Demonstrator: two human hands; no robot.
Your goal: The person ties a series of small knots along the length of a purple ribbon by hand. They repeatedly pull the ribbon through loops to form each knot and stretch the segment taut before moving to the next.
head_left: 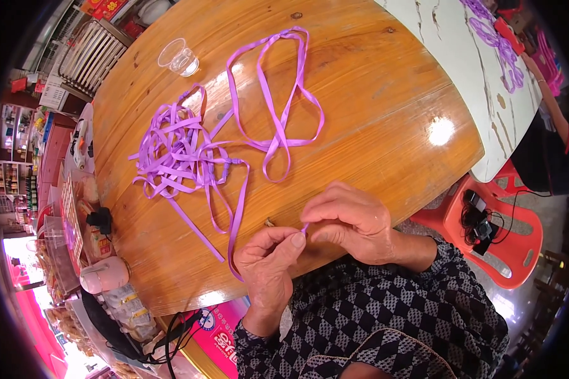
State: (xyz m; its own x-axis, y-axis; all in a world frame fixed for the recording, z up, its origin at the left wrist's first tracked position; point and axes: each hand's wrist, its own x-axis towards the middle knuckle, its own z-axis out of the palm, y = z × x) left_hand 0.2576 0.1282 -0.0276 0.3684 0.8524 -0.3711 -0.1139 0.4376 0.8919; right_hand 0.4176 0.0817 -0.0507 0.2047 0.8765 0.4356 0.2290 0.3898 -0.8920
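Near the table's front edge, my left hand (270,259) pinches the end of a purple ribbon (241,211) between thumb and fingers. The ribbon runs from behind that hand up to a tangled heap of purple ribbons (177,148) on the wooden table. My right hand (354,221) is close beside, its curved fingers at the short purple tip that sticks up from the left thumb. Whether the right fingertips grip that tip is hard to make out. A long loop of purple ribbon (284,114) lies spread to the right of the heap.
A clear plastic cup (179,58) stands on the wooden table (385,120) behind the heap. At right are a white marbled table (487,114) with more purple ribbons and another person's arm (547,88). A red plastic stool (512,234) holds a black cable. A pink container (104,275) stands at left.
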